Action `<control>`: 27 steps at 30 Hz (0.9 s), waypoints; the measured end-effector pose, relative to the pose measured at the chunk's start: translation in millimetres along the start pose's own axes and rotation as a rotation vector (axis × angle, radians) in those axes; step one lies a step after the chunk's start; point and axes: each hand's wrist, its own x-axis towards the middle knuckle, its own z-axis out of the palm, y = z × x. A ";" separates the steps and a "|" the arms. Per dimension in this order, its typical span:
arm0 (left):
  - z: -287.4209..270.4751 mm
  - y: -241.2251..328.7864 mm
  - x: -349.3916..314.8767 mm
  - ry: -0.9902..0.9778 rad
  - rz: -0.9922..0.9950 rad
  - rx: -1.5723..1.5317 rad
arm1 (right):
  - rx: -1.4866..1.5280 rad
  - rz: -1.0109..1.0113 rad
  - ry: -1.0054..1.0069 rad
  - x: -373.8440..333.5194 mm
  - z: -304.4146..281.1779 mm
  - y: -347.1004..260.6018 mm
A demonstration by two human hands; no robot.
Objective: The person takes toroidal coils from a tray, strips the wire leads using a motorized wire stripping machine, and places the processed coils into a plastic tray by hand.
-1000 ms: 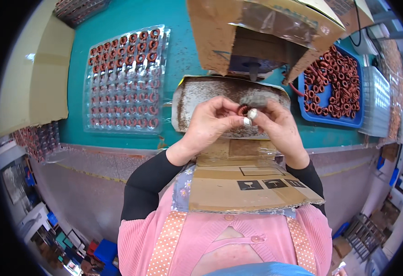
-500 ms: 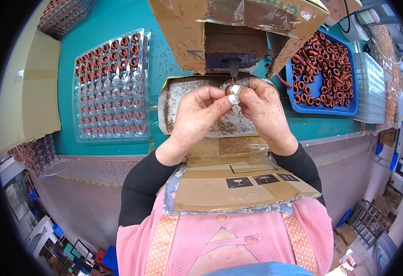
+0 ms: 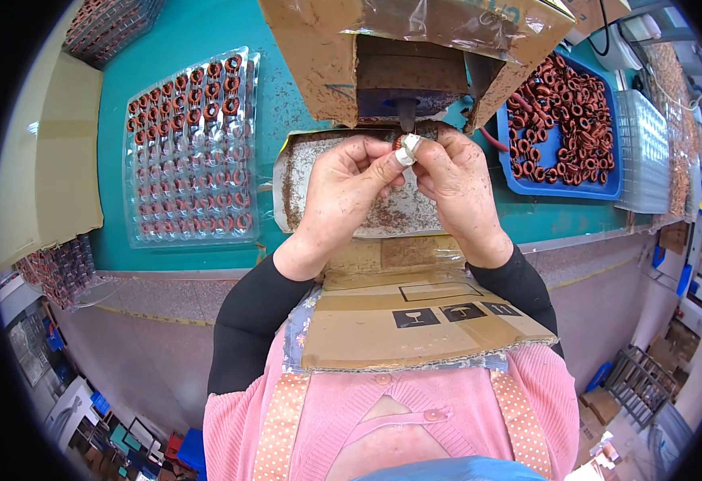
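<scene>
Both my hands meet under the opening of a cardboard-covered machine (image 3: pixel 415 72), pinching one small copper-wound ring coil (image 3: pixel 399 143) between them. My left hand (image 3: pixel 341 184) is closed on the coil's left side, with white tape round its thumb. From the other side my right hand (image 3: pixel 461 180) grips it too, with white tape on a digit. The coil's top sits right by the dark spindle tip (image 3: pixel 405 115) of the machine; whether they touch I cannot tell. My fingers hide most of the coil. Below lies a pale sheet (image 3: pixel 391 212) strewn with brown bits.
On the left, a clear plastic tray (image 3: pixel 190 156) has coils in its pockets. To the right, a blue tray (image 3: pixel 563 191) holds a heap of coils, with stacked clear trays (image 3: pixel 644 152) beside it. A cardboard flap (image 3: pixel 415 321) covers my lap.
Both hands have moved slightly up with the coil, bringing it closer to the spindle tip. The coil's two wire ends, seen earlier, are now hidden.
</scene>
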 end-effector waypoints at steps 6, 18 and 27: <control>-2.5 -4.2 -0.5 -0.016 0.028 -0.016 | 0.029 -0.014 -0.012 -1.4 -0.2 -1.1; -2.4 -5.3 -7.4 -0.017 0.074 -0.048 | 0.039 0.014 -0.052 -2.7 2.5 -1.5; -4.2 -7.0 -0.9 -0.008 0.104 -0.071 | 0.009 -0.020 -0.020 3.8 4.7 -2.6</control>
